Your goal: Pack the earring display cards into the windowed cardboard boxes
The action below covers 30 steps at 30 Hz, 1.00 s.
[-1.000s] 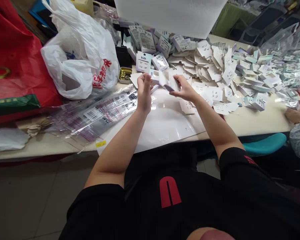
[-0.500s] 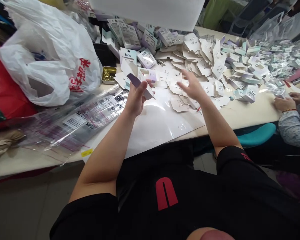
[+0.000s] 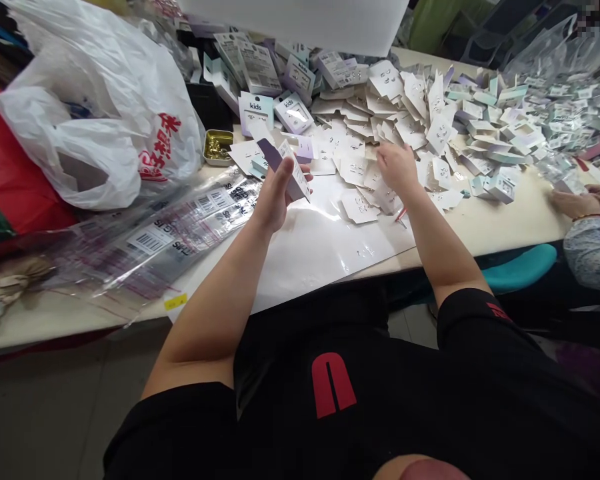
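My left hand (image 3: pixel 275 197) is closed around a small purple-and-white cardboard box (image 3: pixel 294 177), held tilted over the white sheet (image 3: pixel 320 247) with its end flap standing up. My right hand (image 3: pixel 397 167) is over the loose pile of white earring cards (image 3: pixel 353 170), its fingers curled down among them. What those fingertips grip, if anything, is hidden. Small metal earrings show on several cards. Just beyond my left hand lie boxes printed "kids" (image 3: pixel 257 110), and a small tin (image 3: pixel 218 147) holds gold-coloured pieces.
A white plastic bag (image 3: pixel 105 93) and printed clear bags (image 3: pixel 165 240) lie on the left. Red-handled tweezers or a similar thin tool (image 3: pixel 401 215) rest near my right wrist. More boxes (image 3: pixel 500 190) spread rightward toward another person's hands (image 3: pixel 577 202). A white panel (image 3: pixel 300 23) overhangs the back.
My right hand has moved slightly right over the card pile, and its spread fingers have curled in. My left hand still holds the box, turned a little so more printed side shows.
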Motion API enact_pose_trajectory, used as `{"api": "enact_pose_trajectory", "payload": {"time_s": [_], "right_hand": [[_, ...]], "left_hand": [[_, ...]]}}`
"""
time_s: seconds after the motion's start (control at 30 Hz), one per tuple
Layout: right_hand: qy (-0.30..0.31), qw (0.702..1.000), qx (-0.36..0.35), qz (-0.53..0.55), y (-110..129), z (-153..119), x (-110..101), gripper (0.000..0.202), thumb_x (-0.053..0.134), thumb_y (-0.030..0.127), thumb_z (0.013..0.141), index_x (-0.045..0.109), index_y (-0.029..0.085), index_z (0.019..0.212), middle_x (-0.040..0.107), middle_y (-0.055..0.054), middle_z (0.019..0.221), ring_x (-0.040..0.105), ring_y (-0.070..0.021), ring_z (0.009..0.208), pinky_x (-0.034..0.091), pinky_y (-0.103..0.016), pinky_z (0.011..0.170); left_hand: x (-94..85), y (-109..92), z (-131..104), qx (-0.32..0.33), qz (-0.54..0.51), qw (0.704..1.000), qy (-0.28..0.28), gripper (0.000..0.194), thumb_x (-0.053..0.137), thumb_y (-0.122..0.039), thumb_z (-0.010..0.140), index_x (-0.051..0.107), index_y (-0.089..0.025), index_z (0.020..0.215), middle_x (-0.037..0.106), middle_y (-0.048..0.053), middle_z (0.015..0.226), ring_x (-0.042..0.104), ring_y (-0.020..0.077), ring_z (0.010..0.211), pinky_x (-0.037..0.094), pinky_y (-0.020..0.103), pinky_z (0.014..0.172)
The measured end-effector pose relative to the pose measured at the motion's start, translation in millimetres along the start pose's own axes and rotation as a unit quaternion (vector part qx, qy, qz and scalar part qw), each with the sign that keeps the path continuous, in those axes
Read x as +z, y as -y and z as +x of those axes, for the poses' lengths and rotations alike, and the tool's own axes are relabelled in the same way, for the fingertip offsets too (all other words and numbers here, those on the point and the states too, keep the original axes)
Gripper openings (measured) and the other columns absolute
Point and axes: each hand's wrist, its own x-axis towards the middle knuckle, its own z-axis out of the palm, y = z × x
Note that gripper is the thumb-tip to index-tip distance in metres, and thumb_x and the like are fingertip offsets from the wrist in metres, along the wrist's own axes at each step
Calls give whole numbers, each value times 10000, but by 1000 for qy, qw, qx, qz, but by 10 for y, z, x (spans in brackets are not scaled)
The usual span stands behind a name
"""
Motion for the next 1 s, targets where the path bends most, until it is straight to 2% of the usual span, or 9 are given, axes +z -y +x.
{"api": "enact_pose_trajectory", "payload": {"time_s": [0.07,0.13,0.27,0.4,0.5,0.6,0.7,0.83,1.0], "right_hand": [[-86,993,0,85,83,71,18,603,231,377,1121,685,248,1496,649,-78,1611,538,-272,1571,352,-507,1381],[-111,969,3,222,175,176,102,696,186,569,1120,612,253,1571,668,-86,1573,568,-288,1541,443,-490,1331],[-52,879,-26,474,440,310,443,1033,342,994,905,581,253,1585,694,-94,1505,574,-367,1517,540,-548,1245],[-17,827,-22,561,712,140,762,1038,473,1033,789,595,267,1479,681,-103,1493,596,-364,1473,598,-551,1165],[18,824,2,567,779,-57,857,978,525,1033,743,612,288,1370,711,-109,1381,657,-359,1361,617,-548,1120],[38,837,-3,546,760,-166,839,901,578,1007,755,628,304,1316,722,-110,1274,688,-356,1260,615,-548,1098],[33,859,-35,510,781,-213,767,954,489,1033,803,575,320,1431,699,-113,1348,677,-365,1289,602,-568,1100],[5,872,-51,487,904,-279,671,1102,365,1080,804,419,322,1602,654,-119,1518,604,-381,1448,568,-591,1163],[8,857,-35,514,923,-285,642,1018,361,1048,835,506,285,1495,664,-131,1551,605,-373,1482,541,-590,1224]], "left_hand": [[12,-8,-6,10,-2,1000,4,922,597,-1025,774,638,-261,1289,715,176,1354,542,494,1526,567,665,1142],[24,-25,-9,21,-12,1000,5,889,594,-1022,777,679,-258,1226,721,170,1354,443,494,1609,518,668,1213],[19,-80,-6,17,-61,998,2,850,665,-982,767,697,-243,1186,717,188,1351,343,490,1670,461,624,1294],[-27,-135,22,-16,-94,995,-25,852,550,-973,874,675,-221,1255,701,178,1346,336,479,1676,456,648,1288],[-68,-149,54,3,-107,993,-43,900,531,-1023,843,655,-253,1292,720,137,1342,336,470,1675,427,663,1318],[-89,-157,71,27,-119,992,-29,948,636,-1056,726,643,-293,1288,736,102,1354,321,480,1677,398,674,1349],[-85,-152,65,29,-114,993,-24,962,699,-1057,663,670,-279,1229,741,114,1351,346,489,1668,409,672,1346],[-74,-55,47,54,-30,997,-39,962,617,-1107,676,734,-270,1136,748,83,1309,417,478,1642,420,699,1311],[-40,90,16,58,5,998,-4,977,745,-1090,541,778,-262,1058,736,93,1346,346,518,1667,406,696,1312]]}}
